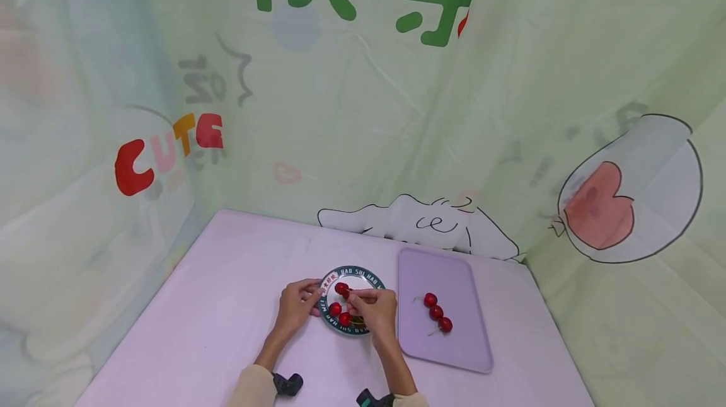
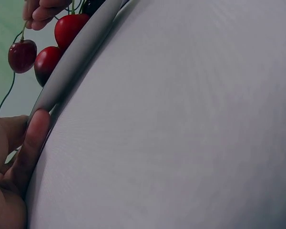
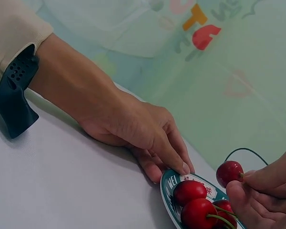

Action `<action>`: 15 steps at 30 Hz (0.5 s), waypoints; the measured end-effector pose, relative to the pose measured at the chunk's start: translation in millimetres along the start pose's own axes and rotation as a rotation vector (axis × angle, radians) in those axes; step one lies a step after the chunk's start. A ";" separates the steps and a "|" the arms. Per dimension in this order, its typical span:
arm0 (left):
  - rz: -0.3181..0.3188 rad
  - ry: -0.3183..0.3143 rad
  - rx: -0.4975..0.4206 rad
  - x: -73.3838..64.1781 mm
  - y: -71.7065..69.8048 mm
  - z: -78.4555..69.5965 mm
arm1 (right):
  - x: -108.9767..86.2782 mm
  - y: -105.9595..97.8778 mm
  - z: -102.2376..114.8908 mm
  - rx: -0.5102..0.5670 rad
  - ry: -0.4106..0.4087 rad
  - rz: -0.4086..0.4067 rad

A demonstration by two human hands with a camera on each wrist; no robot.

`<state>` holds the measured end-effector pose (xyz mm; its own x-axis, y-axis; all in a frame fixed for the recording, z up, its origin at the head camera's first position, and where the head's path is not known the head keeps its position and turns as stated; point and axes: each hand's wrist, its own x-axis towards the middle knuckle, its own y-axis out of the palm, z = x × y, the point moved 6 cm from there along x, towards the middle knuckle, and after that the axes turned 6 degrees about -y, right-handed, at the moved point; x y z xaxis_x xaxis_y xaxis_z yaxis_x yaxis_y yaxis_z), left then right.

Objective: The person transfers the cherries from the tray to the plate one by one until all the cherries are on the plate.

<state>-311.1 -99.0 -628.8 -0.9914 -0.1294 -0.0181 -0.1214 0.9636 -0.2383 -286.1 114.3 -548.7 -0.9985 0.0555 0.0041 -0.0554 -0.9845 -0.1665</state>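
My left hand (image 1: 299, 303) holds the rim of a round plate (image 1: 327, 321) with dark green lettered edging. In the left wrist view, fingers (image 2: 37, 131) lie along the plate's outer edge. My right hand (image 1: 374, 311) is over the plate's right side, pinching the stem of a red cherry (image 3: 229, 173) between thumb and fingertips. That cherry hangs above the plate. More red cherries (image 3: 199, 213) with green stems lie on the plate, partly hidden behind the right hand in the head view.
To the right of the plate lies a flat purple tray (image 1: 442, 275) with several dark red cherries (image 1: 435, 312) in a row. Both stand on a table with a pale cloth (image 1: 244, 256). A printed curtain (image 1: 340, 130) hangs behind and at the sides.
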 end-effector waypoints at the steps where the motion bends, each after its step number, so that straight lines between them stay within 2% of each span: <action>1: 0.000 -0.001 -0.003 -0.1 -0.2 -0.3 | 0.0 0.7 -0.2 -0.002 0.000 0.000; 15: 0.007 -0.009 -0.017 0.7 1.4 2.0 | 3.5 7.1 0.3 -0.113 -0.032 0.007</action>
<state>-311.9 -98.2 -631.1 -0.9918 -0.1247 -0.0282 -0.1154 0.9683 -0.2217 -290.0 107.4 -549.5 -0.9986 0.0416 0.0335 -0.0493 -0.9597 -0.2768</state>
